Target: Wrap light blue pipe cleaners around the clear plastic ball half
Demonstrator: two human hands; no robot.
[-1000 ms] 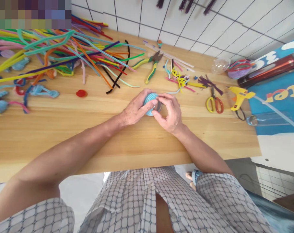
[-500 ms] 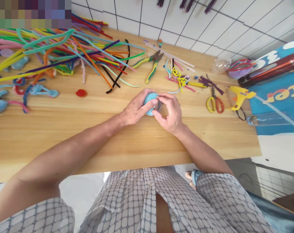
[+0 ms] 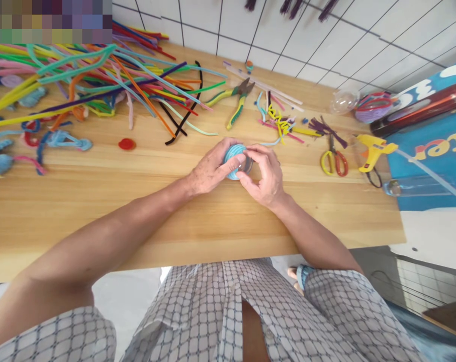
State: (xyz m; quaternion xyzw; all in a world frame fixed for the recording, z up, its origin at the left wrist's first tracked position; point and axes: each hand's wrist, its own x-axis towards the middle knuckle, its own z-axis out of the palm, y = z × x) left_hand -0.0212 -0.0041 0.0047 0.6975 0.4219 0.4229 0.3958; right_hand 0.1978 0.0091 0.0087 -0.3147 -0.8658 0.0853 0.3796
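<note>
Head view: holding a blue-and-clear round piece (image 3: 236, 150) between left hand (image 3: 211, 168) and right hand (image 3: 266, 176), curled narrowly; best to keep pressure light and even.

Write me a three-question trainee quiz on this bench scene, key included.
1. Multiple choice: which lies nearest the glue gun? A) pliers B) scissors C) red disc
2. True or false: the left hand and right hand both touch the round piece.
3. Fill the gap: the pliers' handles are yellow and ____.

Key: 1 B; 2 true; 3 green.
</note>
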